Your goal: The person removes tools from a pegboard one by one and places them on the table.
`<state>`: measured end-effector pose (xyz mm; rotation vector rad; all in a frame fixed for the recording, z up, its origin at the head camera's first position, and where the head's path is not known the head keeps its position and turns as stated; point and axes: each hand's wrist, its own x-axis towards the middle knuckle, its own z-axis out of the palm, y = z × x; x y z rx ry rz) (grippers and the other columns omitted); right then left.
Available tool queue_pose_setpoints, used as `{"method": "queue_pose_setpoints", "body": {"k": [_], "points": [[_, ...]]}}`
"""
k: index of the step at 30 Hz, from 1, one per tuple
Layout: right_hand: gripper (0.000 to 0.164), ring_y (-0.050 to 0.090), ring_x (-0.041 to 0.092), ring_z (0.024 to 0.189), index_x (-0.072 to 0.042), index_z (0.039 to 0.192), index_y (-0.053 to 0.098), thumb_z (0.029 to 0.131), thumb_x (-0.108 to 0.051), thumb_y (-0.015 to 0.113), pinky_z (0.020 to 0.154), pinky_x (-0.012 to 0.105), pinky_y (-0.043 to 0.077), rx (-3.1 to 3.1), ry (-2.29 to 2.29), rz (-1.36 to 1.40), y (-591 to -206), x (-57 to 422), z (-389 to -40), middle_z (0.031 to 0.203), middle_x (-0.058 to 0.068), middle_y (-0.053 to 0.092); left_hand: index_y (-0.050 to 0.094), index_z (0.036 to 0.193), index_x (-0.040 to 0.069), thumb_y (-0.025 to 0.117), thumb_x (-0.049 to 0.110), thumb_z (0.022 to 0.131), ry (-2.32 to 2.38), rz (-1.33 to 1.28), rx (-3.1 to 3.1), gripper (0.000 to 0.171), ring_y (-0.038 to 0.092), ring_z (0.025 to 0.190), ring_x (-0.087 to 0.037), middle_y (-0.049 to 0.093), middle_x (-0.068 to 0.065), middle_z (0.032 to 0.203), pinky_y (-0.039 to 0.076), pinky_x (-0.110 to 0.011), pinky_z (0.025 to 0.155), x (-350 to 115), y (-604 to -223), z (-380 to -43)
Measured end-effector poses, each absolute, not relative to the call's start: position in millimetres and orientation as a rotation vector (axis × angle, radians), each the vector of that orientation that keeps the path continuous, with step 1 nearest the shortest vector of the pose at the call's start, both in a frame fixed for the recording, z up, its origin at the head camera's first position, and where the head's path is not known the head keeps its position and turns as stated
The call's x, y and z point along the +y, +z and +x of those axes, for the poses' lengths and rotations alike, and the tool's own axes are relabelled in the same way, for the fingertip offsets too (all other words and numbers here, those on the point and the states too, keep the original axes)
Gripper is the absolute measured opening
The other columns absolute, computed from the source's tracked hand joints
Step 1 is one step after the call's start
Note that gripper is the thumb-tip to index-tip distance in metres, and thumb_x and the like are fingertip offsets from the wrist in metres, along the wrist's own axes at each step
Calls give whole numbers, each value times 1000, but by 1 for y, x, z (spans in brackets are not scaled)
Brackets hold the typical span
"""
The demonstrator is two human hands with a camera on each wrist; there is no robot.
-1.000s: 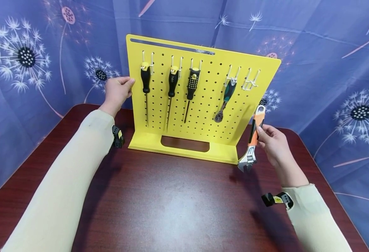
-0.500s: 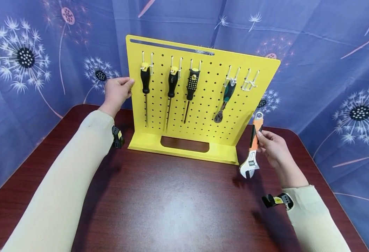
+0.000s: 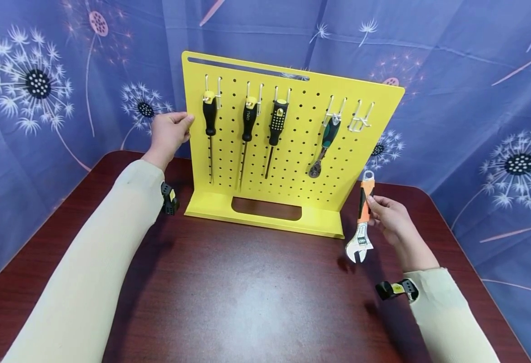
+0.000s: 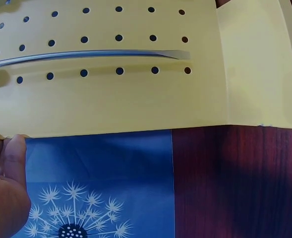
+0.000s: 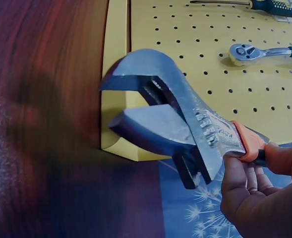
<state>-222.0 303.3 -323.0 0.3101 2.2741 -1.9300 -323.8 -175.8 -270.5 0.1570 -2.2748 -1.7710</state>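
The wrench (image 3: 363,217) — silver head, parted jaws, orange-and-black handle — is held head-down above the tabletop (image 3: 247,287), near the lower right corner of the yellow board (image 3: 288,189). The right hand (image 3: 390,217) pinches its handle, head below the fingers; the left hand (image 3: 166,133) pinches the board's left edge.

behind a dark reddish-brown wood-grain table (image 3: 220,272) we saw a blue-violet fabric backdrop (image 3: 256,25), creased and loosely folded, which hung along the left and right sides too. across it we made out printed white dandelions (image 3: 38,83) with dark centres, along with a pink flower head (image 3: 98,22) on a slender stem. we noted the table's rounded far corners and a pale glare (image 3: 262,305) of light on its near middle.
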Motion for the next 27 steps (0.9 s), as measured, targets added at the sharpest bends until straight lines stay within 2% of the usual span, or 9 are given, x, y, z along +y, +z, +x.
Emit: {"method": "queue_pose_setpoints", "body": {"k": [4,9,13,23,27], "points": [[25,53,-1,66,-3,126,47,109,-22,47,62,16,50,2269,-1918,341,-326,305,-223,75,-15,59,70,119,0,61,26,104,-1765,155,-2276,31,46,62,-3,49,13,62,46,-13,62,-175,-270,-323],[47,52,0,65,5,144,38,110,-26,45,62,16,50,2309,-1844,379,-331,310,-225,75,-15,59,70,118,-1,62,24,103,-1783,145,-2254,30,45,60,-1,49,13,61,45,-12,61,-176,-270,-323],[56,52,0,64,9,151,32,110,-28,45,61,16,50,2320,-1801,409,-337,314,-226,74,-16,58,70,117,-1,62,24,104,-1783,134,-2253,29,45,60,-2,49,12,61,44,-13,60,-176,-271,-323],[58,51,0,64,10,154,26,111,-25,42,60,16,51,2239,-1812,472,-348,320,-226,74,-13,55,70,115,0,61,25,104,-1780,128,-2260,29,46,61,-2,49,12,61,45,-13,61,-176,-272,-324],[52,51,0,63,8,151,32,110,-23,42,61,17,51,2209,-1825,490,-350,320,-227,72,-12,54,70,117,-1,62,23,104,-1776,121,-2252,29,47,63,-1,50,14,62,47,-11,62,-176,-272,-325]]}}
